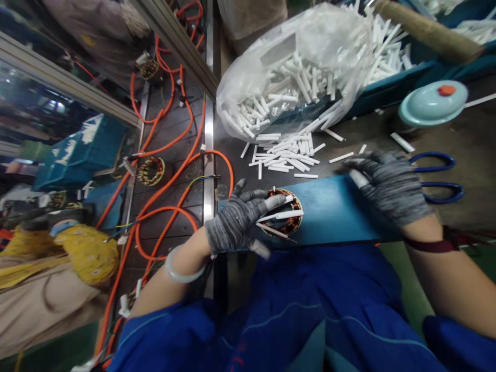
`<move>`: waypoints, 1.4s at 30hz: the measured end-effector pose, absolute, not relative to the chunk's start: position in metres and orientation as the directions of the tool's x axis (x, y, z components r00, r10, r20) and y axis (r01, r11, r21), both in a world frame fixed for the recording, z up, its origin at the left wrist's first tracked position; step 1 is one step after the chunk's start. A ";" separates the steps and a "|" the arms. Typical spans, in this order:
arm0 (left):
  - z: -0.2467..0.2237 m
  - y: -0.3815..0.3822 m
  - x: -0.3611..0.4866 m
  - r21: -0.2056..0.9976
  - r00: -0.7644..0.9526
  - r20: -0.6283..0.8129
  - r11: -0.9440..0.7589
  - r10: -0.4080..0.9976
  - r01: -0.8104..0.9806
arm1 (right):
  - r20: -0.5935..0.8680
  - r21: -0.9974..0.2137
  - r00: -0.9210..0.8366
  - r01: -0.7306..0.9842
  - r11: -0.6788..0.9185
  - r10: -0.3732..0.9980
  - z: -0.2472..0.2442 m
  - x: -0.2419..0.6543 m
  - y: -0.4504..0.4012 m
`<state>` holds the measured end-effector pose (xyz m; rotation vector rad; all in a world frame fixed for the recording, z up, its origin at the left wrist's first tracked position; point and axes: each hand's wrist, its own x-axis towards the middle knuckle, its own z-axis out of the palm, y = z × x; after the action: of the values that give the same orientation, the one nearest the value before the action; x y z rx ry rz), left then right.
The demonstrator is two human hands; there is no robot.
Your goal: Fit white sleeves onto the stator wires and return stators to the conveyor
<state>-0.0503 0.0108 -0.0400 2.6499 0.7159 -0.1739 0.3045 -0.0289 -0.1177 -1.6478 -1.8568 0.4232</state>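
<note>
My left hand (242, 214), in a grey knit glove with pale fingertips, rests at the left side of a motor stator (295, 223). Its fingers reach over the stator's rim, stretched and apart, with the thumb away from them. Copper windings show inside the ring, and white sleeves (289, 214) lie across its top, with thin leads below. Under the stator is a blue board (329, 206). My right hand (391, 188), gloved alike, hovers over the board's right end, fingers extended to the left; I see nothing held in it.
Loose white tubes (289, 154) lie behind the board, before a plastic bag (310, 67) full of them. Blue-handled scissors (442, 192) and a lidded jar (432, 105) are at right. Left of a metal rail (209, 129), orange cables (155, 191) surround another stator (151, 171); co-workers sit beyond.
</note>
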 end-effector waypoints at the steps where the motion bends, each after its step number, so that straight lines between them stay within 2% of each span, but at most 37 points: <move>1: -0.052 0.006 -0.058 0.331 0.864 -0.207 -0.799 0.458 0.503 | 0.217 -0.522 -0.068 0.835 0.175 0.974 -0.117 0.308 -0.018; 4: -0.085 -0.018 -0.066 0.215 0.811 -0.093 -0.784 0.577 0.582 | 0.181 -0.362 -0.159 0.907 0.216 0.971 -0.129 0.311 0.014; 8: -0.109 -0.045 -0.052 0.131 0.696 0.086 -0.701 0.712 0.701 | 0.261 -0.305 -0.188 0.915 0.265 0.947 -0.140 0.302 0.024; 10: -0.114 -0.049 -0.042 0.119 0.633 0.097 -0.640 0.768 0.759 | 0.323 -0.368 -0.130 0.896 0.250 0.937 -0.129 0.290 0.008; 13: -0.114 -0.048 -0.033 0.090 0.560 0.088 -0.566 0.824 0.819 | 0.311 -0.594 -0.027 0.775 0.216 0.950 -0.100 0.265 -0.027; 15: -0.113 -0.047 -0.030 0.075 0.560 0.097 -0.567 0.823 0.821 | 0.272 -0.725 -0.077 0.640 0.257 0.959 -0.085 0.249 -0.046; 18: -0.112 -0.048 -0.030 0.064 0.569 0.123 -0.579 0.813 0.813 | 0.195 -0.821 -0.137 0.518 0.239 0.971 -0.080 0.236 -0.055; 21: -0.113 -0.048 -0.031 0.085 0.541 0.143 -0.555 0.829 0.828 | 0.167 -0.843 -0.143 0.493 0.217 0.975 -0.090 0.233 -0.047; 25: -0.113 -0.047 -0.031 0.103 0.554 0.166 -0.573 0.816 0.813 | 0.280 -0.832 -0.325 0.388 0.397 0.903 -0.099 0.237 -0.031; 27: -0.113 -0.047 -0.032 0.101 0.558 0.167 -0.577 0.813 0.810 | 0.317 -0.782 -0.466 0.365 0.506 0.826 -0.098 0.238 -0.026; 30: -0.112 -0.047 -0.031 0.086 0.571 0.134 -0.584 0.810 0.807 | 0.263 -0.674 -0.587 0.456 0.581 0.766 -0.094 0.238 -0.023; 32: -0.112 -0.048 -0.029 0.068 0.594 0.113 -0.603 0.796 0.795 | 0.188 -0.674 -0.592 0.503 0.542 0.783 -0.093 0.235 -0.024; 33: -0.111 -0.048 -0.028 0.061 0.608 0.102 -0.615 0.787 0.786 | 0.127 -0.721 -0.592 0.497 0.484 0.796 -0.093 0.233 -0.026; 36: -0.109 -0.047 -0.023 0.054 0.641 0.080 -0.646 0.763 0.762 | -0.133 -0.920 -0.633 0.365 0.142 0.762 -0.097 0.225 -0.032; 38: -0.106 -0.047 -0.021 0.041 0.649 0.072 -0.653 0.757 0.757 | -0.264 -0.958 -0.659 0.265 -0.112 0.704 -0.103 0.221 -0.038; 39: -0.105 -0.046 -0.021 0.034 0.650 0.069 -0.653 0.756 0.756 | -0.292 -0.955 -0.654 0.239 -0.176 0.698 -0.106 0.219 -0.041; 40: -0.105 -0.046 -0.022 0.030 0.652 0.061 -0.654 0.756 0.756 | -0.290 -0.955 -0.628 0.233 -0.182 0.722 -0.109 0.219 -0.044; 42: -0.104 -0.045 -0.022 0.027 0.656 0.032 -0.656 0.754 0.754 | -0.198 -0.955 -0.523 0.293 -0.044 0.829 -0.112 0.220 -0.049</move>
<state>-0.0223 -0.0451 -0.1036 2.8479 1.2973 0.0631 0.2195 -0.0489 -0.1116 -1.1834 -1.7922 1.5955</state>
